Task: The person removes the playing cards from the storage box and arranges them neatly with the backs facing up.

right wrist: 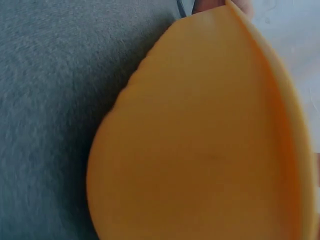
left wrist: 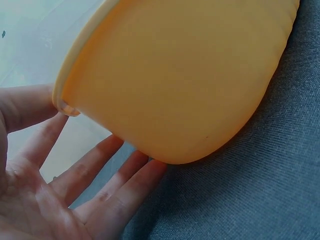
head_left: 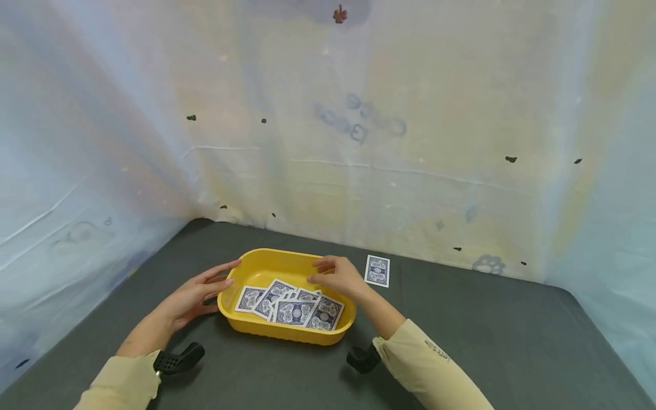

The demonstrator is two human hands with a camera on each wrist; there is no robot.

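Observation:
A yellow plastic basket point(head_left: 266, 332) stands on the dark table with several blue-backed playing cards point(head_left: 295, 312) lying loosely over one another inside. My left hand point(head_left: 187, 300) is at the basket's left end. In the left wrist view its fingers point(left wrist: 127, 185) are fairly straight, with tips against the basket's outer wall point(left wrist: 190, 85) and the thumb at the rim. Over the basket's back right part hangs my right hand point(head_left: 338, 278), fingers bent loosely above the cards, with nothing visible in them. The right wrist view shows mostly the basket's side point(right wrist: 190, 130); that hand is largely out of it.
A single playing card point(head_left: 377, 270) lies back down on the table point(head_left: 476, 336), right of the basket, near the back edge. Pale printed curtains point(head_left: 410, 188) hang behind the table and at both sides.

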